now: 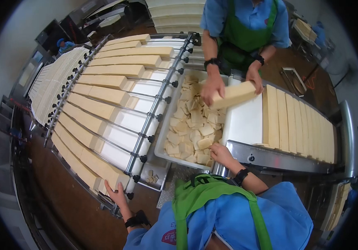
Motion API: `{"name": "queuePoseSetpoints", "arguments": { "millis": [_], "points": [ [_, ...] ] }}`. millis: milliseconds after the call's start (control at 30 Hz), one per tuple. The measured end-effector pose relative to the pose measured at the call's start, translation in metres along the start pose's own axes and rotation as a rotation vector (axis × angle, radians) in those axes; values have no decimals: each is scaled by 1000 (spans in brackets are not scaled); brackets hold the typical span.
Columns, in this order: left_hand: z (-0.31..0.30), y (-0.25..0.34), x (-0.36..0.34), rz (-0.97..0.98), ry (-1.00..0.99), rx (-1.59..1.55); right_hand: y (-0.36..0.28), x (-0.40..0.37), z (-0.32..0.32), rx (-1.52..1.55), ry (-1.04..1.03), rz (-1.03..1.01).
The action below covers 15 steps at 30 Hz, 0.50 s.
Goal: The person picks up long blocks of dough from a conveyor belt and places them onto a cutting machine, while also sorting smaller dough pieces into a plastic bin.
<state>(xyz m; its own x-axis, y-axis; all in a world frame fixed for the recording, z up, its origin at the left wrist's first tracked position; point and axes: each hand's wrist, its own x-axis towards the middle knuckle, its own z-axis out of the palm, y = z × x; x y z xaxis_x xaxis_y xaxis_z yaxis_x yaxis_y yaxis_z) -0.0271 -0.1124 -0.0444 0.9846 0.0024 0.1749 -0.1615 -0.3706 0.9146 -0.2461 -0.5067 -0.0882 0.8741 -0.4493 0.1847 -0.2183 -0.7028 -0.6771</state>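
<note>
My left hand (pixel 117 194), fingers spread, touches the near end of a long pale-yellow block (pixel 93 161) on the left conveyor. At the near right corner of a scrap bin (pixel 159 146), my right hand (pixel 223 155) has its fingertips at the edge of a thin pale slice (pixel 205 143); the fingers look closed on it, though the grip is partly hidden. Many such slices lie heaped in the bin. Across from me, a co-worker's hands (pixel 213 88) hold another long block (pixel 234 95) above the bin and the right conveyor.
Several blocks lie in lanes between metal rods (pixel 125 129) on the left conveyor (pixel 118 139). On the right conveyor (pixel 244 125), more blocks (pixel 297 123) stand packed side by side, with a metal side rail (pixel 270 156). A small tray (pixel 152 175) holds scraps beneath.
</note>
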Motion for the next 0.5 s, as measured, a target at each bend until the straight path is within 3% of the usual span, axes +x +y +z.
{"name": "queuePoseSetpoints", "arguments": {
  "millis": [500],
  "points": [
    [2,2,1,-12,16,0,1,0,0,-14,-26,15]
  ]
}}
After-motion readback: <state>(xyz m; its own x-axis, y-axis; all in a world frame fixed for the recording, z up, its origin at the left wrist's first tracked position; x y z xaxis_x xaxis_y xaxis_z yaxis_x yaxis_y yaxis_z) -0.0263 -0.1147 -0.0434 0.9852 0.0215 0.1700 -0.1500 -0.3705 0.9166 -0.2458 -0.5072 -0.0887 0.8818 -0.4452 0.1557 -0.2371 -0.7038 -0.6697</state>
